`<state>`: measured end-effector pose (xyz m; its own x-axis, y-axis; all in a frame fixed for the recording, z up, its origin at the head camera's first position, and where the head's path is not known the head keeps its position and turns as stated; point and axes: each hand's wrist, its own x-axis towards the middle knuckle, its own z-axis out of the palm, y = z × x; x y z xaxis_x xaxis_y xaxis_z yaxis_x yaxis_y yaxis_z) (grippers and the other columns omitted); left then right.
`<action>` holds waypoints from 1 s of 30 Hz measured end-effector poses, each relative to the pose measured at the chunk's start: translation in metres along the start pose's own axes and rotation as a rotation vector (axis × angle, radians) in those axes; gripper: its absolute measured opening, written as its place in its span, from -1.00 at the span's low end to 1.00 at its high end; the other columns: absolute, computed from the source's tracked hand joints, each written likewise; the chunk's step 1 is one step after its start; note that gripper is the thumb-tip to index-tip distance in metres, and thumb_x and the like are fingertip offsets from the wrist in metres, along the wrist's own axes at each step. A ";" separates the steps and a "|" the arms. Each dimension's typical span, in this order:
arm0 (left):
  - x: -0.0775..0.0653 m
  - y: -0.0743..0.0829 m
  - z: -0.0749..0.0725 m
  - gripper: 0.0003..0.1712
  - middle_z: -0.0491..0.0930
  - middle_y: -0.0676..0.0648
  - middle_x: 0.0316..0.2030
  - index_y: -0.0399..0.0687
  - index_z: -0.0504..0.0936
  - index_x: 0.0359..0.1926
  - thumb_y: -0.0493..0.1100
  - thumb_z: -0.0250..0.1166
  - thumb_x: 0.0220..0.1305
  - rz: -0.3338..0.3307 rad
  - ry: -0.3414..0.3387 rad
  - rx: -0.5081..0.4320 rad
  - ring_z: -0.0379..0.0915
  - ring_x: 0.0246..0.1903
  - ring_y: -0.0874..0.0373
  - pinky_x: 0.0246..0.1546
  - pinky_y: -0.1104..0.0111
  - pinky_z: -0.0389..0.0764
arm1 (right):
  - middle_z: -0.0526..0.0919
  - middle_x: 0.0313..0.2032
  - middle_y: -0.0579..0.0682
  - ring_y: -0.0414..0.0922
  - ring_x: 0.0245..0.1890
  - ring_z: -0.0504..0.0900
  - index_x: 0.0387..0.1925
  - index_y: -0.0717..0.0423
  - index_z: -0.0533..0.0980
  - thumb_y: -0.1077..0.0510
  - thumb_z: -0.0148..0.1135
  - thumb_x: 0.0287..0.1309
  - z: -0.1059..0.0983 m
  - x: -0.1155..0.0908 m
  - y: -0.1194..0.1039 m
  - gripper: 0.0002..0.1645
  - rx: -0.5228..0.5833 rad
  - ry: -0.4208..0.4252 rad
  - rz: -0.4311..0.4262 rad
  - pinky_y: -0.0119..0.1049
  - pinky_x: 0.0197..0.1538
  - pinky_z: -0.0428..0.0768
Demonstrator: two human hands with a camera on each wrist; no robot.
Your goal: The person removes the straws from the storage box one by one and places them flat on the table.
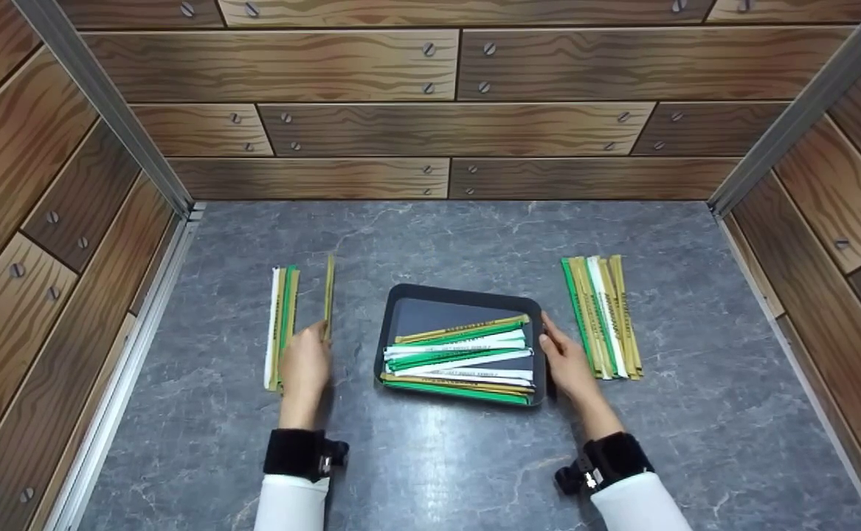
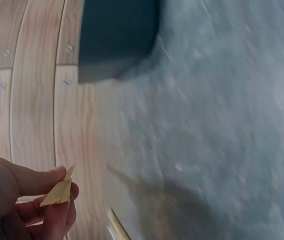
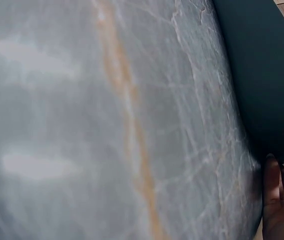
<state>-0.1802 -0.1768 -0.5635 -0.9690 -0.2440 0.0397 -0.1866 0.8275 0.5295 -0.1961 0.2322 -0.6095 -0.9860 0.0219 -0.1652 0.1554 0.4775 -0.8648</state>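
My left hand (image 1: 306, 363) pinches a slim gold stick packet (image 1: 329, 284) between thumb and fingers, and the packet points away from me. Right beside that hand lies a row of white, green and gold stick packets (image 1: 274, 324), partly covered by it. The black tray (image 1: 467, 292) sits in the middle, turned a little, with several white, green and gold packets lying across it. At the tray's right side, my right hand (image 1: 570, 365) touches the outer wall with its fingertips. The right wrist view shows its fingers (image 3: 272, 182) fairly straight against the dark wall.
Farther right, a second row of green, gold and white stick packets (image 1: 601, 317) lies close to my right hand. Wood-patterned panels (image 1: 430, 133) enclose the grey marbled table (image 1: 445, 228) at the back and both sides.
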 end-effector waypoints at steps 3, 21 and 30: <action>0.000 -0.009 -0.001 -0.62 0.64 -0.32 -0.06 -0.22 0.62 0.13 -0.29 0.27 0.30 -0.042 -0.026 0.000 0.60 -0.15 -0.28 -0.30 -0.10 0.58 | 0.15 0.44 0.23 0.19 0.42 0.12 0.51 -0.02 0.10 0.07 -0.08 0.51 0.000 0.000 -0.001 -0.37 0.001 0.000 -0.003 0.06 0.38 0.14; 0.004 -0.045 0.000 -0.58 0.59 -0.41 -0.03 -0.11 0.65 0.13 -0.34 0.17 0.25 -0.205 -0.008 0.001 0.54 -0.17 -0.41 -0.23 -0.19 0.51 | 0.16 0.43 0.22 0.21 0.41 0.12 0.50 0.04 0.13 0.09 -0.07 0.50 0.001 0.000 0.001 -0.38 -0.008 0.023 -0.040 0.05 0.40 0.10; 0.007 -0.043 -0.005 -0.64 0.63 -0.42 -0.18 -0.12 0.66 0.05 -0.36 0.13 0.28 -0.284 0.033 -0.001 0.58 -0.29 -0.38 -0.42 -0.17 0.52 | 0.16 0.43 0.22 0.16 0.42 0.14 0.51 0.02 0.11 0.08 -0.08 0.51 0.001 0.001 0.003 -0.38 0.015 0.007 -0.023 0.02 0.39 0.15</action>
<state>-0.1777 -0.2165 -0.5823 -0.8721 -0.4823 -0.0823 -0.4495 0.7235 0.5239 -0.1968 0.2330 -0.6124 -0.9897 0.0171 -0.1424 0.1339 0.4650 -0.8751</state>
